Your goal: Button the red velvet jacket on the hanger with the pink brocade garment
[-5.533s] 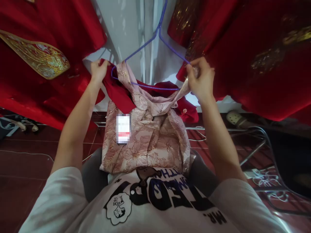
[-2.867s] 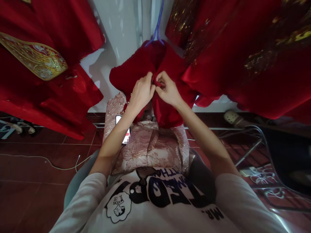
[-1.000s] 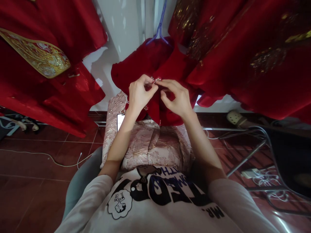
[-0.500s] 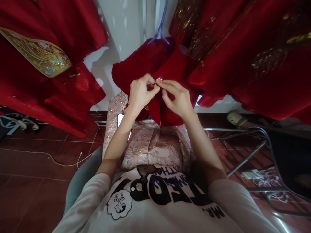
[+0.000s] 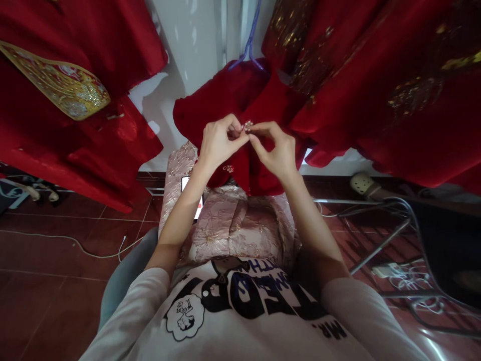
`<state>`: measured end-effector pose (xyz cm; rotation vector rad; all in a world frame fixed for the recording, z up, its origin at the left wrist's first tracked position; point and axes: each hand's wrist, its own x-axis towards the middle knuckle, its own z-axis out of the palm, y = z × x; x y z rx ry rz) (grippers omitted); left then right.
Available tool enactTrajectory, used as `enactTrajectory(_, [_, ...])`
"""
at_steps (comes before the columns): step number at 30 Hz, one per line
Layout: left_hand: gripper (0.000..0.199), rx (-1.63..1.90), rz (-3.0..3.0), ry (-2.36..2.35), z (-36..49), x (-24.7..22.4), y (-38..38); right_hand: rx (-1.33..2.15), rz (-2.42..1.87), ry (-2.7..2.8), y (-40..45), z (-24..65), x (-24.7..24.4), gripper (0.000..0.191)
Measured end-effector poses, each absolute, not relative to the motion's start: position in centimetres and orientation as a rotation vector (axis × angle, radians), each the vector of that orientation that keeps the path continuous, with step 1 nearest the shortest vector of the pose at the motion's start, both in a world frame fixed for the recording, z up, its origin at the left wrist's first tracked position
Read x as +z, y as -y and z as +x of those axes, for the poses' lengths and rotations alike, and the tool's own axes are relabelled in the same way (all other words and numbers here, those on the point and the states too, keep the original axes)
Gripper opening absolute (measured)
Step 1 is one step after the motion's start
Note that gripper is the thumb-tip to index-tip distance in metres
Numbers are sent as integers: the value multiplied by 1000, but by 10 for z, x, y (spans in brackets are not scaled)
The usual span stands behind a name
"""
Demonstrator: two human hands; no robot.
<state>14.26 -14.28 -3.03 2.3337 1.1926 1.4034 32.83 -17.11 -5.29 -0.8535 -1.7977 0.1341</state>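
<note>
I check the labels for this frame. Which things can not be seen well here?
Head view only:
- Small button: too small, fingertips of the left hand and right hand cover it.
- Purple hanger: hook cut by the top edge.
- Phone: left forearm hides most.
- Pink garment: red garment overlaps its top.

You have a single head-worn view looking forward and steeply down from close range. Your printed shirt (image 5: 244, 311) fills the lower frame, your forearms run up the centre, and the white wall (image 5: 195, 35) occupies the top centre.
</note>
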Motion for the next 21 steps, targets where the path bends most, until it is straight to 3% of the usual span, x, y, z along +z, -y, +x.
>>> enactTrajectory(6, [10, 1293, 2448, -1133, 139, -26, 137, 297, -861, 1754, 143, 328, -51, 51])
enactTrajectory(21, [6, 1226, 2550, -1099, 136, -21, 138, 501, -864, 1791, 130, 334, -48, 42])
